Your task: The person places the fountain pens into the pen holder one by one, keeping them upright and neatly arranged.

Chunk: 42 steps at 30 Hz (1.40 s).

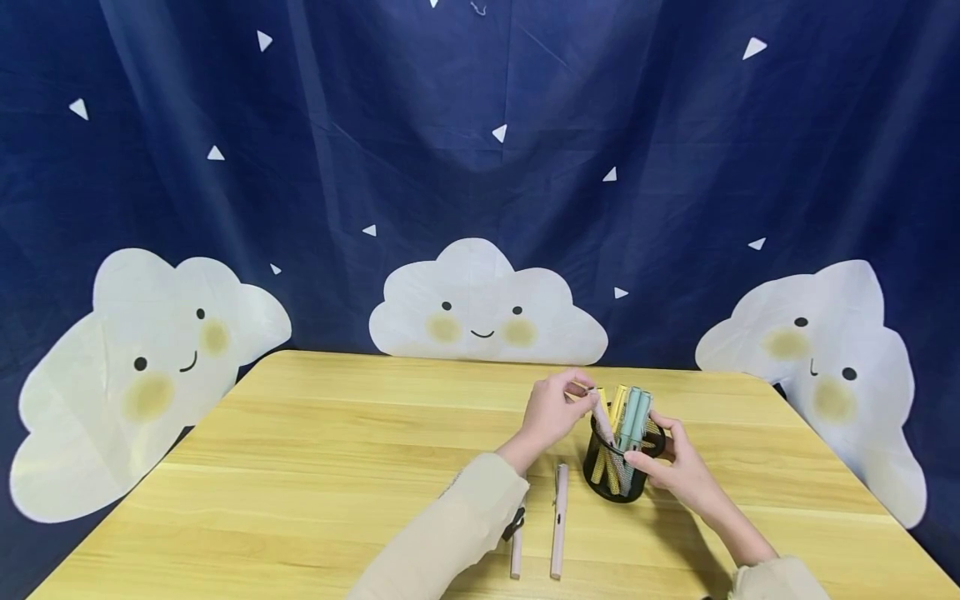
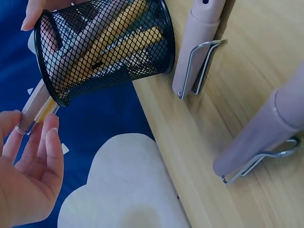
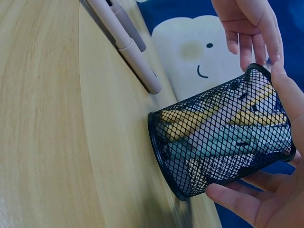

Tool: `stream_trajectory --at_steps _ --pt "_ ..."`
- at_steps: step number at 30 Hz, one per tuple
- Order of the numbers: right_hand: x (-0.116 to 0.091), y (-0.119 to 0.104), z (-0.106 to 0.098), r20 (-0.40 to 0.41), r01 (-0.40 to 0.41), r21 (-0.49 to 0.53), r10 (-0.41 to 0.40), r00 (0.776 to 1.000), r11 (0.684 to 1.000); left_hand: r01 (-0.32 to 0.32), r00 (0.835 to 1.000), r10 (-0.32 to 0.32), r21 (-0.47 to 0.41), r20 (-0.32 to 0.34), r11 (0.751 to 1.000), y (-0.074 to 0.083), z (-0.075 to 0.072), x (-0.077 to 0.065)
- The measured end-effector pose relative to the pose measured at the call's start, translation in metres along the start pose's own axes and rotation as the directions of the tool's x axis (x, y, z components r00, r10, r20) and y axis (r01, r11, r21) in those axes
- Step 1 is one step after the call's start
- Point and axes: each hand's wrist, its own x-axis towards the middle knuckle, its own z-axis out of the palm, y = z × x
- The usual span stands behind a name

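At the table's right side stands a black mesh pen holder with yellow pens and teal pens in it. My left hand pinches the upper end of a pale pink pen between thumb and fingertips. That pen's lower part is inside the holder, leaning against the rim on the left. My right hand grips the holder from the right, thumb near the front of the rim and fingers around the far side. In the right wrist view, the thumb and fingers of this hand span the mesh.
Two more pale pink pens lie on the wooden table in front of the holder. One pen is in full view; the other pen is partly covered by the left sleeve. Behind the table hangs a blue curtain with cloud faces.
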Motion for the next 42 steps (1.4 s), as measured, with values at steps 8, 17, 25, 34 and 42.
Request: stream_trajectory --at_steps 8,17,25,34,42 --pt "0.001 0.002 0.001 -0.003 -0.005 0.007 0.005 1.000 1.000 -0.047 0.999 0.046 0.064 0.019 0.997 0.000 -0.001 -0.003" --pt "0.002 0.002 0.000 0.002 -0.019 0.007 0.019 1.000 1.000 -0.015 1.000 0.014 0.049 0.026 0.999 -0.005 -0.004 -0.002" --pt "0.002 0.001 0.001 0.002 -0.016 0.006 0.016 1.000 1.000 0.003 0.999 -0.005 0.052 0.039 0.999 -0.006 -0.007 -0.005" --pt "0.002 0.000 0.000 0.004 -0.016 0.010 0.016 1.000 1.000 -0.013 0.999 0.010 0.065 0.049 0.998 -0.010 -0.014 -0.007" --pt "0.001 0.001 0.000 0.003 -0.024 -0.001 0.024 1.000 1.000 -0.004 0.996 0.000 0.043 0.092 0.999 -0.012 -0.021 -0.011"
